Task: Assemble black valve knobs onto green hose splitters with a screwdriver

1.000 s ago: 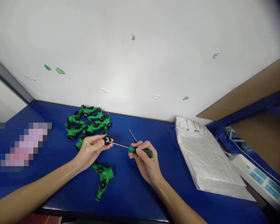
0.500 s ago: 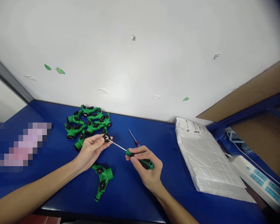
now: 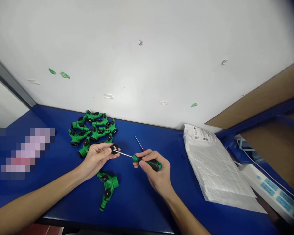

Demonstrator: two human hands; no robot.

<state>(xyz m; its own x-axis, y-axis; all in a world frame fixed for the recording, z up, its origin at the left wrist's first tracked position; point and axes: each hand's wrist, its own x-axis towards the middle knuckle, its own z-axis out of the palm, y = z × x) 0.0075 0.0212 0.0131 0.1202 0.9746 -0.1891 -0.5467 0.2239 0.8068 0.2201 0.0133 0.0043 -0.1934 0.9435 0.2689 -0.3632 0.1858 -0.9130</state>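
Between thumb and fingers, my left hand [image 3: 99,158] pinches a small round black part [image 3: 114,148] with a whitish inside. My right hand [image 3: 155,168] is closed around the green and black handle of a screwdriver [image 3: 149,163]. Its metal shaft points left, and the tip meets the opening of the black part. Below my left hand a green Y-shaped hose splitter [image 3: 108,186] with black valve levers lies on the blue table. Just behind my right hand rests a second, thinner screwdriver [image 3: 139,143], its handle mostly hidden by my fingers.
Several green hose splitters [image 3: 79,136] lie grouped behind my left hand. On the right are a white padded mailer [image 3: 218,166] and a power strip [image 3: 269,189]. A pixelated pinkish patch covers the left side. The white wall [image 3: 147,71] rises behind the blue table [image 3: 137,209].
The black part and my left fingers have shifted slightly right and down. The screwdriver now lies a little flatter, its tip still at the part.
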